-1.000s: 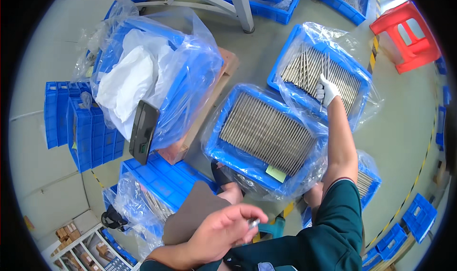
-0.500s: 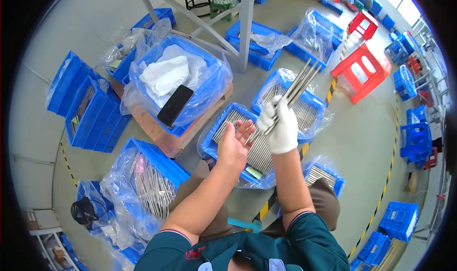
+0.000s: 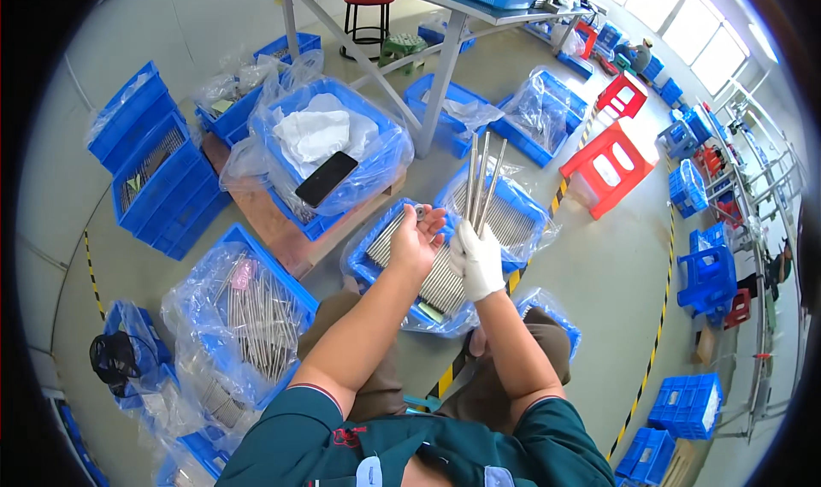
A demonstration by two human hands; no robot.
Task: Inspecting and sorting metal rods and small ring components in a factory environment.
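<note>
My bare left hand point(image 3: 414, 249) is palm up, with a small round metal ring point(image 3: 420, 213) pinched at the thumb and its other fingers curled. Beside it, my right hand point(image 3: 477, 261) in a white glove is closed around several long metal rods point(image 3: 484, 179), which point up and away and fan apart at their tops. Below both hands stands a plastic-lined blue crate point(image 3: 360, 271) with rows of similar rods. Another blue crate point(image 3: 540, 220) of rods sits just beyond my right hand. Between my knees, part of the near crate is hidden by my forearms.
On the left, a lined blue bin point(image 3: 376, 111) holds white cloth and a black phone point(image 3: 327, 179). A crate of loose rods point(image 3: 295, 286) stands nearer. Red plastic stools point(image 3: 609, 166) are at the right, by striped floor tape. A table leg point(image 3: 440, 85) rises ahead.
My right hand has moved down and left, and the rods in it have swung more upright. My left hand keeps its pinch. The whole view has tilted up, showing more of the table.
</note>
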